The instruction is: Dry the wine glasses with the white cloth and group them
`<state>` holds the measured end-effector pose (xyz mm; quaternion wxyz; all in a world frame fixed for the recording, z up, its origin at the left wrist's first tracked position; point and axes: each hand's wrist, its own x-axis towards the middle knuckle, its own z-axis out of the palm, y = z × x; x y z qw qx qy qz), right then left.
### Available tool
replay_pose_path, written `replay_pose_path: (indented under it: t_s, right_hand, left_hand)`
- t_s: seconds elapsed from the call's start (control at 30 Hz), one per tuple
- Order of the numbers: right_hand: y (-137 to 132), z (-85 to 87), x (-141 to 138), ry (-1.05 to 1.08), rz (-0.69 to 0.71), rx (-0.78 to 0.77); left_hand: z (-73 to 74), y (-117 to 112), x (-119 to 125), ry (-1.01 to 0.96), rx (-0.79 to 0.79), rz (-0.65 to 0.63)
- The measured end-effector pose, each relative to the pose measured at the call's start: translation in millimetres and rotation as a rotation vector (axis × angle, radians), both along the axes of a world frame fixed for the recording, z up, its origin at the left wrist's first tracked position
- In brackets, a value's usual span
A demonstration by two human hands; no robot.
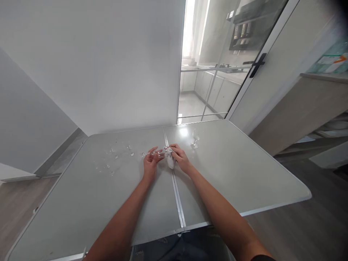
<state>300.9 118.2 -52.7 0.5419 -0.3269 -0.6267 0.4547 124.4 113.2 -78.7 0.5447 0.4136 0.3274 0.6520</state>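
Note:
Over the middle of the table, my left hand (151,163) is closed around a clear stemmed glass (160,154), which lies on its side in the air with its rim end to the right. My right hand (182,158) is closed on a white cloth (170,161) and presses it against the rim end of that glass. Part of the cloth hangs below the fingers. To the right, a second stemmed glass (194,139) stands upright on the table. On the left half, several clear glass pieces (130,149) show only faint outlines; their exact shapes are hard to make out.
The grey table (233,174) has a metal seam (176,192) down its middle and a metal edge. A white wall (122,72) rises behind it. At the back right is a glazed door (214,61) with a black handle (257,65). Shelving (304,105) stands further right.

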Motion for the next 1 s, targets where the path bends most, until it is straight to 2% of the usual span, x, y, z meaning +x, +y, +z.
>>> replay_pose_path:
  t_s: [0.13, 0.23, 0.3, 0.4, 0.53, 0.63, 0.7, 0.77, 0.93, 1.0]
  right_hand:
    - [3.3, -3.3, 4.6, -0.038, -0.096, 0.077]
    - [3.6, -6.4, 3.8, -0.042, -0.2, 0.08]
    - [3.0, -6.4, 1.4, -0.068, -0.207, 0.117]
    - [1.9, -3.5, 0.3, -0.096, -0.096, 0.156]
    - [1.9, 0.3, 9.4, -0.325, 0.078, 0.241]
    - [3.2, 1.5, 15.5, -0.464, 0.105, 0.284]
    - [3.8, 3.0, 17.2, -0.478, 0.15, 0.269]
    - [3.7, 5.7, 19.7, -0.432, 0.237, 0.156]
    - [2.5, 10.9, 36.0, -0.107, 0.528, -0.417]
    - [2.9, 10.2, 40.0, 0.011, 0.594, -0.546]
  left_hand:
    - [-3.6, 2.9, -0.6, 0.029, -0.022, -0.025]
    - [-6.0, 3.5, 0.7, 0.107, -0.004, 0.004]
    - [-6.4, 2.9, 1.2, 0.147, 0.026, 0.025]
    - [-4.9, 1.2, 0.5, 0.158, 0.063, 0.068]
    - [-1.9, 0.6, -1.2, 0.162, 0.058, 0.137]
    - [-1.9, 2.2, -2.7, 0.166, 0.057, 0.102]
    - [-2.5, 3.2, -4.5, 0.207, 0.056, 0.074]
    - [-2.6, 3.0, -6.9, 0.27, 0.063, 0.073]
    - [-0.8, -1.7, -8.6, 0.34, 0.164, -0.004]
    - [-1.1, -2.3, -7.0, 0.312, 0.187, -0.03]
